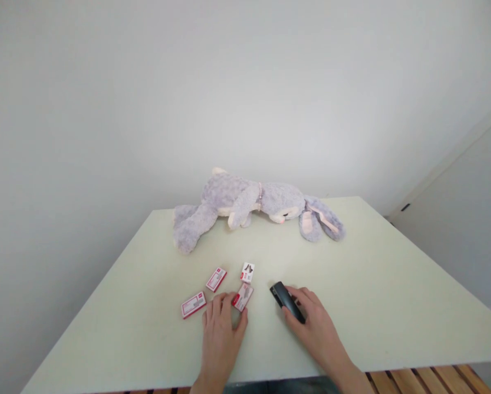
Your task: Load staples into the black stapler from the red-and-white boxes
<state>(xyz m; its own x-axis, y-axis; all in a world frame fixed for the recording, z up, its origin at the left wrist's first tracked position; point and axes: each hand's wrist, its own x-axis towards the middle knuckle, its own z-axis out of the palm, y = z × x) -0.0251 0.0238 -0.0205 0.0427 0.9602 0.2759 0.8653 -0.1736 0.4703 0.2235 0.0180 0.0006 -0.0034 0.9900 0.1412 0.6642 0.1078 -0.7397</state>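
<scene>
My left hand (222, 331) has its thumb and index finger at the edges of a red-and-white staple box (244, 296) that lies on the table. My right hand (316, 325) is closed around a black stapler (287, 301), thumb on the near side and fingers on the far side. Two more red-edged staple boxes lie flat to the left, one box (216, 279) farther back and another box (193, 305) beside my left fingers. Just beyond the held box is a small white box (247, 272) with a dark picture of clips on it.
A lilac plush rabbit (229, 197) lies on its side along the back of the pale table (126, 306), ears toward the right. Behind it rises a white wall (245, 98). Wooden slats (426, 380) show below the table's front edge.
</scene>
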